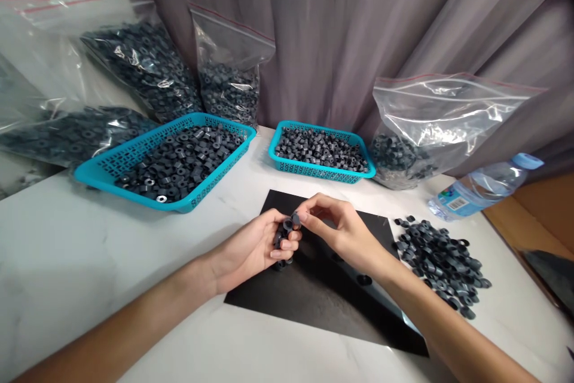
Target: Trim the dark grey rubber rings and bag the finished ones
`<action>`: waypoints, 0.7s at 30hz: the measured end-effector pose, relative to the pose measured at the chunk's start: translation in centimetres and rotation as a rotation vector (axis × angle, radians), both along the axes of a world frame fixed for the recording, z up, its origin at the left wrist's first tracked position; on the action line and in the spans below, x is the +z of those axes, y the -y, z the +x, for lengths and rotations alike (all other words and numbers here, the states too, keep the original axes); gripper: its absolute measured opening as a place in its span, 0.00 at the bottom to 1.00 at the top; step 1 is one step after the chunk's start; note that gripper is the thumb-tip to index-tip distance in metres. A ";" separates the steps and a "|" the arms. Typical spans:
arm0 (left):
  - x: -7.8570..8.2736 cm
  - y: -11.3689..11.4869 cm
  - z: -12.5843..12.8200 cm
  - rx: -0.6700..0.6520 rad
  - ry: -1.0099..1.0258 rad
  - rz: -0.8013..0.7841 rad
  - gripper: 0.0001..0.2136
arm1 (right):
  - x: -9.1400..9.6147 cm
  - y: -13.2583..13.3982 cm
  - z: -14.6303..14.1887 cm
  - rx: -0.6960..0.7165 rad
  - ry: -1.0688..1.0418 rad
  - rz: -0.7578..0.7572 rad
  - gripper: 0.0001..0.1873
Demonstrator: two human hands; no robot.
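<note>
Beneath both hands lies a flat black rectangular mat (309, 308), with a turquoise perforated plastic basket (219, 169) beyond the left hand (253, 245) and a loose pile of dark grey tubular pieces (442, 263) right of the right hand (344, 230). The left fingers curl around a handful of small dark grey rings (281, 238); the right thumb and fingertips pinch a single grey piece (296, 218) beside them. The step looks like handling pieces singly, and the next move calls for a steady pinch without spilling the handful.
</note>
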State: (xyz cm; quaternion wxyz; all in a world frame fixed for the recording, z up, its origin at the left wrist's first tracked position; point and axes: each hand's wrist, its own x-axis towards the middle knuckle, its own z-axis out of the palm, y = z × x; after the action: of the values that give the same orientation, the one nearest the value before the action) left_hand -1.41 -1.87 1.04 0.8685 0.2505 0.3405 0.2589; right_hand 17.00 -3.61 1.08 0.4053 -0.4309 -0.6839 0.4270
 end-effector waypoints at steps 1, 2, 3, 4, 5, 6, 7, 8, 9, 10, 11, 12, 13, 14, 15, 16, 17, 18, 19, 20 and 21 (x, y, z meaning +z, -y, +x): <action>0.1 0.0 0.0 0.004 -0.005 0.002 0.07 | 0.0 0.1 -0.1 -0.007 -0.001 -0.005 0.14; 0.1 -0.1 0.0 0.004 -0.009 0.007 0.07 | 0.1 0.1 -0.1 -0.014 -0.002 -0.006 0.14; 0.1 -0.1 0.0 0.000 -0.011 0.015 0.08 | 0.1 0.2 -0.2 -0.018 -0.003 -0.007 0.14; 0.1 -0.1 0.0 -0.008 -0.008 0.025 0.09 | 0.2 0.2 -0.2 -0.021 -0.002 -0.006 0.13; 0.0 -0.1 0.0 -0.016 0.001 0.035 0.09 | 0.2 0.3 -0.2 -0.022 -0.002 -0.003 0.13; -0.1 -0.1 0.0 -0.022 0.011 0.049 0.10 | 0.3 0.3 -0.2 -0.022 0.000 0.003 0.12; -0.1 0.0 0.0 -0.022 0.019 0.064 0.11 | 0.3 0.3 -0.2 -0.023 0.003 0.010 0.12; -0.2 0.0 0.0 -0.018 0.023 0.081 0.12 | 0.4 0.3 -0.2 -0.027 0.006 0.020 0.12; -0.3 0.0 0.0 -0.010 0.021 0.096 0.13 | 0.4 0.3 -0.2 -0.035 0.011 0.029 0.12; -0.4 0.0 0.0 -0.001 0.013 0.109 0.13 | 0.4 0.3 -0.1 -0.044 0.017 0.038 0.12; -0.5 0.1 0.0 0.007 0.003 0.121 0.13 | 0.5 0.2 0.0 -0.056 0.024 0.044 0.12; -0.6 0.1 0.1 0.010 -0.007 0.130 0.13 | 0.5 0.2 0.1 -0.068 0.032 0.048 0.12; -0.6 0.1 0.1 0.011 -0.014 0.136 0.13 | 0.6 0.2 0.2 -0.080 0.038 0.053 0.12; -0.6 0.1 0.1 0.011 -0.019 0.140 0.14 | 0.7 0.2 0.2 -0.090 0.045 0.059 0.12; -0.7 0.1 0.1 0.013 -0.021 0.146 0.14 | 0.8 0.3 0.2 -0.101 0.051 0.069 0.11; -0.7 0.1 0.2 0.018 -0.020 0.150 0.14 | 0.9 0.5 0.1 -0.112 0.058 0.084 0.11; -0.6 0.2 0.2 0.026 -0.019 0.154 0.14 | 1.0 0.7 0.0 -0.123 0.070 0.106 0.10; -0.6 0.2 0.3 0.036 -0.018 0.157 0.14 | 1.1 0.9 -0.3 -0.133 0.087 0.134 0.09; -0.5 0.3 0.3 0.046 -0.014 0.160 0.15 | 1.2 1.2 -0.6 -0.139 0.114 0.166 0.08; -0.4 0.4 0.4 0.053 -0.011 0.159 0.15 | 1.3 1.5 -0.9 -0.135 0.155 0.205 0.07; -0.4 0.6 0.4 0.063 -0.008 0.152 0.15 | 1.3 1.8 -1.3 -0.125 0.211 0.250 0.05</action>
State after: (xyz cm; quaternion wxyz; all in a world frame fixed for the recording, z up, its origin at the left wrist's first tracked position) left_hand -0.97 -2.44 0.68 0.8370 0.3056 0.3312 0.3103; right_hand 15.69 -5.40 2.35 0.4073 -0.4614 -0.7422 0.2652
